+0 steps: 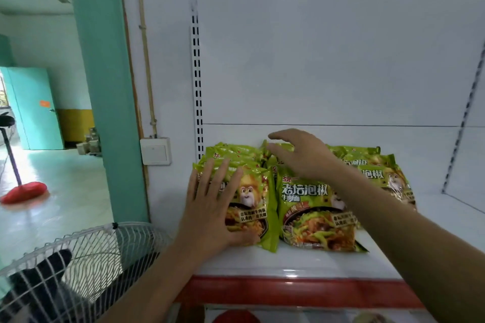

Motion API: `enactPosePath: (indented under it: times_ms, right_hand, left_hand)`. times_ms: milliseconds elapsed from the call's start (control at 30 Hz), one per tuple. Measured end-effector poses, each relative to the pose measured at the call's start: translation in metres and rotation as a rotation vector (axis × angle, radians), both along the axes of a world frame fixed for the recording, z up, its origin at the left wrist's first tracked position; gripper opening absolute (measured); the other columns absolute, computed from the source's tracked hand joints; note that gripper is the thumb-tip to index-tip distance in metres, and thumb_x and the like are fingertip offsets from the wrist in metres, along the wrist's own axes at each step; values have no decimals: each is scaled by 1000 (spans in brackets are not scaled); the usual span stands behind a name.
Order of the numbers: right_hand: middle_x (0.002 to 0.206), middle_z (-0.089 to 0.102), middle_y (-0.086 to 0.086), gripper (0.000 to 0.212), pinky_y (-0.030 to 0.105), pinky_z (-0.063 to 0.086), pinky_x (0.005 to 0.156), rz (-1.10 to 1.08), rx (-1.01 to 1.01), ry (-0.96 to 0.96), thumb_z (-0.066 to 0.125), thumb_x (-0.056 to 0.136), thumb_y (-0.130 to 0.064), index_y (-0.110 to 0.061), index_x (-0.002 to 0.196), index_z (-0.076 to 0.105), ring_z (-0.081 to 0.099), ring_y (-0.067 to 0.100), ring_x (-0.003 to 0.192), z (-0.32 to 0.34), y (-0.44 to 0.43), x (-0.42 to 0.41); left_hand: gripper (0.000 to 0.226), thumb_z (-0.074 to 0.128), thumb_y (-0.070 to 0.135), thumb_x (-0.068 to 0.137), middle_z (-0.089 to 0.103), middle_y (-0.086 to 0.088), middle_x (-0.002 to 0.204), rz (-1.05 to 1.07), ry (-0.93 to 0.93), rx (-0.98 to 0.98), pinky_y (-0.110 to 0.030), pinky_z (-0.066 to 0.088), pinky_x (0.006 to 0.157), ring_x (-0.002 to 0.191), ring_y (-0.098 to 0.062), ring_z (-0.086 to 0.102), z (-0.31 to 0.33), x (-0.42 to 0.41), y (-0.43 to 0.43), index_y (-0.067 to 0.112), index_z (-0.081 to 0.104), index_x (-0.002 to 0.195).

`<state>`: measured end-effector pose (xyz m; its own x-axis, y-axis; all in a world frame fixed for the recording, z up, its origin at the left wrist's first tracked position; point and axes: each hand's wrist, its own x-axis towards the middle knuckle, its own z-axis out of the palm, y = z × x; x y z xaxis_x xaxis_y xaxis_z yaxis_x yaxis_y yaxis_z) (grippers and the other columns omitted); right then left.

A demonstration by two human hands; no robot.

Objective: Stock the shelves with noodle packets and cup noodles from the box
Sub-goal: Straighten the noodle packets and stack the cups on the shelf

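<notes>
Several glossy green noodle packets [319, 212] | left hand [212, 204] flat atop

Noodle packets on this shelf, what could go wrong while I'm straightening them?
1. The left hand presses flat on the left row's front packet. These glossy, overlapped packets could slide forward toward the shelf's red front edge.
2. The right forearm crosses low over the right row, so pulling back might drag a packet askew.
3. The floor fan stands close below the left arm, and an elbow could bump it.
</notes>
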<state>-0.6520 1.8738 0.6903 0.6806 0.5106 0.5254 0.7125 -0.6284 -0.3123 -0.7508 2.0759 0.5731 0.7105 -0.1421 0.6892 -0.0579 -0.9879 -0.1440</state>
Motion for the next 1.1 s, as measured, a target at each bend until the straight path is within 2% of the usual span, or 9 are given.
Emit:
enactPosePath:
  times_ms: [233,333,433,633,733,833,900,1000,1100]
  right_hand:
    - [135,59,1,59,44,32,111,-235,-95,-370,24,99,-54,-21,132,59,48,23,129,-63,-28,-30]
    - [131,62,2,57,43,34,109,-305,-102,-374,23,101,-52,-20,130,60,50,24,126,-83,-27,-22]
    - [127,63,0,56,40,33,106,-325,-90,-385,24,101,-51,-19,129,61,51,22,122,-87,-22,-17]
    - [129,62,-1,52,39,31,109,-285,-36,-410,30,101,-50,-18,131,59,50,20,123,-84,-24,-21]
    - [131,60,1,53,41,34,110,-265,35,-380,32,100,-50,-16,133,58,49,21,125,-78,-33,-28]
    - [130,61,1,49,40,40,105,-253,84,-380,39,99,-45,-15,132,59,51,22,123,-76,-53,-29]
    - [128,63,3,43,40,42,103,-275,171,-378,49,97,-38,-13,129,61,53,24,122,-73,-75,-25]
    - [132,59,1,40,38,40,105,-378,340,-230,57,94,-29,-16,131,59,49,23,125,-72,-117,-14]
    - [143,49,2,54,40,40,106,-491,456,32,62,92,-33,-20,142,46,45,21,130,-77,-165,4]
  left_hand:
    - [121,24,99,64,22,-13,161,-80,51,107,-58,8,118,149,-36,15,-2,8,-15,20,22,155]
    - [120,18,99,64,24,-13,161,-48,88,100,-58,11,116,148,-37,16,-1,10,-18,21,23,155]
    - [122,24,100,62,23,-14,161,-45,108,99,-60,14,115,148,-38,19,-1,8,-19,21,24,155]
    - [118,27,98,67,20,-14,162,-94,42,107,-61,12,117,149,-38,18,2,1,-25,18,27,155]
    - [99,31,86,82,19,-11,162,-206,-30,33,-57,9,120,150,-34,16,7,-2,-48,18,28,154]
    - [72,38,66,94,34,-6,158,-333,-68,-33,-48,8,122,148,-28,25,13,-5,-86,19,42,148]
    - [59,42,56,95,47,0,149,-416,-32,-55,-45,20,121,142,-21,37,15,-5,-112,21,52,141]
    - [50,46,50,91,58,7,136,-498,36,-93,-39,41,110,128,-14,52,19,-2,-154,26,59,133]
    - [54,44,46,97,43,9,150,-495,168,-41,-30,14,118,141,-13,35,21,5,-197,28,41,147]
